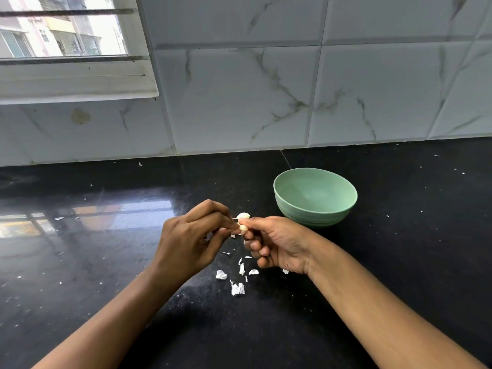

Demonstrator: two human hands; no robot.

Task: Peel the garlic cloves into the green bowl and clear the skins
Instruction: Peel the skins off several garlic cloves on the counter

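My right hand (277,245) pinches a pale garlic clove (243,228) between thumb and fingertips above the black counter. My left hand (194,241) meets it from the left, its fingertips pinching the clove's skin. A second pale piece of garlic (243,216) shows just behind the fingertips; whether it lies on the counter or is held I cannot tell. Torn white skins (237,288) lie scattered on the counter below my hands. The green bowl (315,197) stands upright behind and to the right of my right hand, and its inside looks bare.
The black counter (399,262) runs back to a marble-tiled wall (266,102). A window (66,35) is at the upper left. Tiny white flecks of skin (59,218) dot the counter on the left and far right.
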